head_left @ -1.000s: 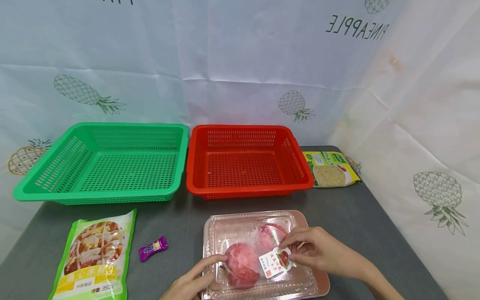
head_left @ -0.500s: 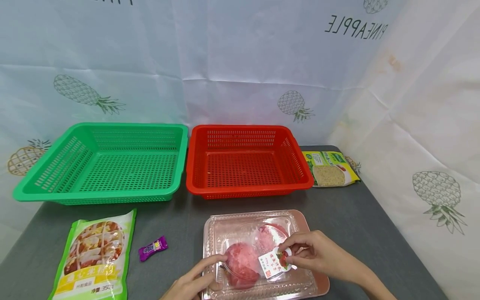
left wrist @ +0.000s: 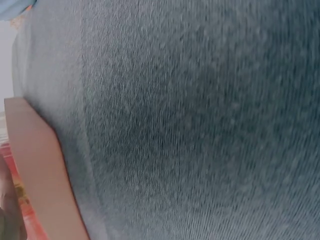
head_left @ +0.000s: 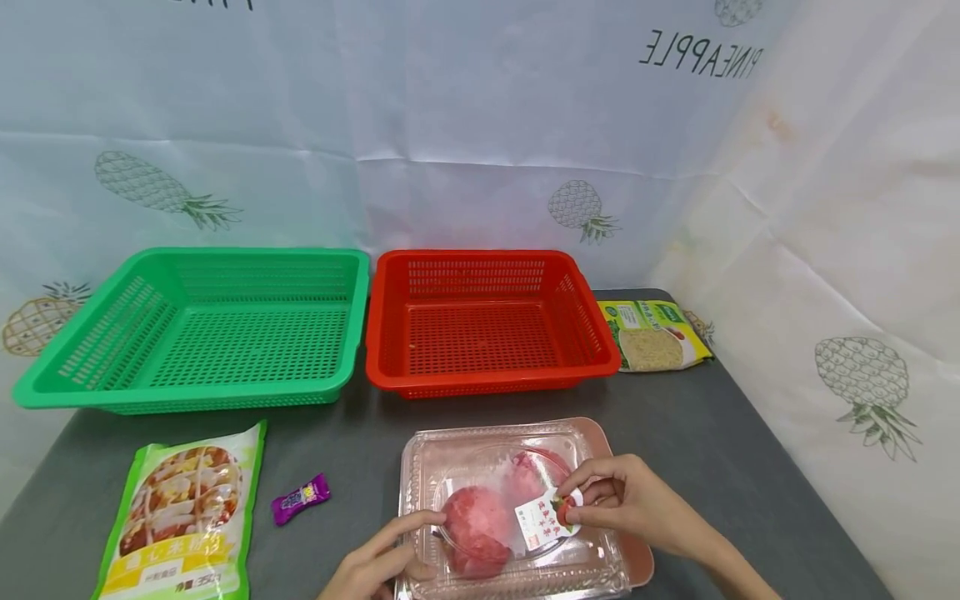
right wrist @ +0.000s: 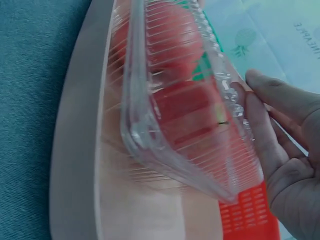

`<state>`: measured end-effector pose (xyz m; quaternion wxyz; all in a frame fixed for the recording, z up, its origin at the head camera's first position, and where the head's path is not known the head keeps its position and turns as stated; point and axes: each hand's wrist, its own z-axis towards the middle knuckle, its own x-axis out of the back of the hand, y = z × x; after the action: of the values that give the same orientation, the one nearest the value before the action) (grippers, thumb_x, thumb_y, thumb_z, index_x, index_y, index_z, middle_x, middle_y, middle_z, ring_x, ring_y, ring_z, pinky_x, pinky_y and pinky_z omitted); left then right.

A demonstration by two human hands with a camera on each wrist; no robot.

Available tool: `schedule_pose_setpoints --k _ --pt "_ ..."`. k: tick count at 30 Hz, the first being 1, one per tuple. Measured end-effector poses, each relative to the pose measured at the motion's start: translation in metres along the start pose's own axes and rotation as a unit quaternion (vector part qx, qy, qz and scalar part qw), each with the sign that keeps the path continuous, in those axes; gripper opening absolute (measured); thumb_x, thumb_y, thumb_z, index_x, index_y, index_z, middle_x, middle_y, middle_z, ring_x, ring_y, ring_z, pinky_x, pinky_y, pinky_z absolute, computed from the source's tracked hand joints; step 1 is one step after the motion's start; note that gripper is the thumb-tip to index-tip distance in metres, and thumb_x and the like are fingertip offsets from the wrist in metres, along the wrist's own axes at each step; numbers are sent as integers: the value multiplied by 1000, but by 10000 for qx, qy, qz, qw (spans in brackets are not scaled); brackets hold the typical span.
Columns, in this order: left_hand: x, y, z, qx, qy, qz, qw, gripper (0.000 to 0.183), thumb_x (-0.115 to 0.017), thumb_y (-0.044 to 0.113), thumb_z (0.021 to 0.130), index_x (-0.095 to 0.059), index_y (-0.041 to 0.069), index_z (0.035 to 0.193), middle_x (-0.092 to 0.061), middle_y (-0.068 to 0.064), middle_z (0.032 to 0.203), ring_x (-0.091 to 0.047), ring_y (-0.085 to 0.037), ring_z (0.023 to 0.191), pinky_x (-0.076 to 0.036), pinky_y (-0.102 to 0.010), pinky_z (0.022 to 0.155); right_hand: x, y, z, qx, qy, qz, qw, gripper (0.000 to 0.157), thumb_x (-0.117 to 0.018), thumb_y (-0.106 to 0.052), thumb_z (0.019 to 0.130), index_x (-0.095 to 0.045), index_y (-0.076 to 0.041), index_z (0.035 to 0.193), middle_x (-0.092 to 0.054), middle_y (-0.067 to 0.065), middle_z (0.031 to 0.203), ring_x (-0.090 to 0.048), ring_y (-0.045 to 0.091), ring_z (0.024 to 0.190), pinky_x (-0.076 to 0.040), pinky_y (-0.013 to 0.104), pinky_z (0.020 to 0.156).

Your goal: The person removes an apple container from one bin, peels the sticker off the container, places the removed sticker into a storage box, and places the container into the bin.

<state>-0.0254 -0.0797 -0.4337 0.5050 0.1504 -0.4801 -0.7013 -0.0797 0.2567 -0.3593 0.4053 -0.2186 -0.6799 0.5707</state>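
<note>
A clear plastic clamshell box point(head_left: 427, 450) lies on a flat pink tray or box point(head_left: 600, 437) near the front of the table. Two round pink-red fruits point(head_left: 477, 521) show through its lid; their exact kind is unclear. My right hand point(head_left: 630, 504) pinches the edge of a white sticker point(head_left: 538, 523) with a red fruit picture, over the lid. In the right wrist view, thumb and forefinger meet beside the clear lid. On the box's left side rests my left hand point(head_left: 382, 562), its extended forefinger touching the lid. The left wrist view shows mostly dark tabletop.
Behind the box stands a red basket point(head_left: 491, 383), with a green basket point(head_left: 187, 396) to its left. A green-edged food pouch point(head_left: 180, 508) and a small purple candy point(head_left: 300, 498) lie at left. A yellow-green packet point(head_left: 651, 350) lies far right.
The head view has shifted slightly, moving everything a little to the left in it. Both hands keep their places on the clamshell box, and the right still pinches the sticker.
</note>
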Motion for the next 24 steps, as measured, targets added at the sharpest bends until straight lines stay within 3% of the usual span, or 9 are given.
schedule_pose_setpoints --k 2,3,7,13,22,24 --pt "-1 -1 -1 -125 112 207 9996 30 -63 -12 83 -64 8 106 -55 -14 125 -60 -12 89 -44 -8 54 -1 2 0 -64 89 130 9999 19 -73 -8 84 -69 -1 102 -71 6 89 -66 10 72 -56 28 64" --pt "-2 -2 -1 -493 241 608 9966 30 -66 -14 78 -63 6 101 -52 -18 124 -59 -13 89 -44 -7 55 -1 3 0 -62 128 223 9996 20 -72 -7 84 -68 0 103 -71 6 90 -66 10 72 -56 27 64" --pt "-4 -1 -2 -371 357 686 9963 27 -67 -12 78 -64 10 94 -54 -12 117 -55 -4 79 -41 -6 55 -3 7 0 92 282 630 9976 24 -71 -1 84 -65 5 107 -71 6 93 -67 10 74 -54 24 63" --pt "-6 -1 0 -679 440 698 9943 27 -65 -14 74 -59 10 84 -52 -10 109 -58 -2 74 -36 -3 48 -5 11 -1 249 481 1075 9927 27 -67 6 84 -63 6 110 -71 4 95 -67 8 76 -53 22 62" --pt "-5 -5 0 -893 541 596 9927 38 -63 -22 69 -60 9 90 -52 -10 106 -52 -1 68 -35 -3 47 -7 15 -3 347 609 1431 9872 28 -66 8 84 -65 0 111 -71 4 91 -67 9 74 -52 21 60" --pt "-4 -3 0 -749 500 472 9948 38 -62 -23 70 -61 8 92 -52 -10 106 -53 -1 68 -36 -4 47 -6 17 -3 454 576 1581 9847 29 -64 10 85 -65 -1 112 -71 4 93 -67 8 76 -52 21 62"
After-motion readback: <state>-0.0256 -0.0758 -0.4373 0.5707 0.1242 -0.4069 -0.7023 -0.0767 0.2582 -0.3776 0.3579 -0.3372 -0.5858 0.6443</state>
